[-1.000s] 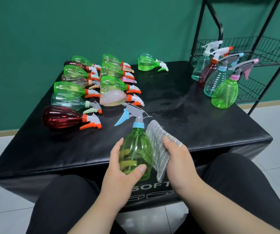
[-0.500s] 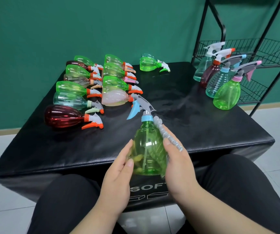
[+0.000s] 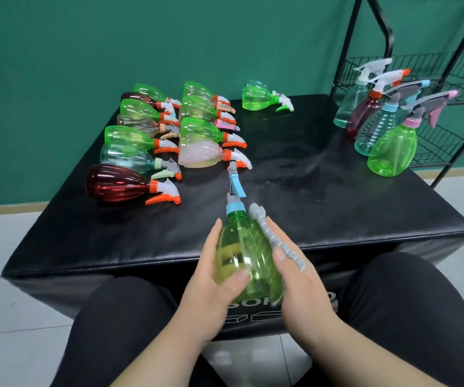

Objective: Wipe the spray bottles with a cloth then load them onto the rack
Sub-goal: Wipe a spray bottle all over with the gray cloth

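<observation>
The left hand point(image 3: 211, 280) is gripping the green bottle point(image 3: 249, 255) over the bench's point(image 3: 337, 219) near edge, fingers point(image 3: 214, 236) curled round it. The right hand point(image 3: 300, 283) is pinching the cloth point(image 3: 278, 241) against its side. Rotating the bottle inside the cloth, lightly, should reach every face.

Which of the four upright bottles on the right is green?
The pink-collared bottle, frontmost of the four; the others are clear teal, dark red and pale blue.

One wide-angle view from head height, pitched forward and down. Tabletop point(image 3: 337, 208) close ahead; rack point(image 3: 443, 143) far right.
</observation>
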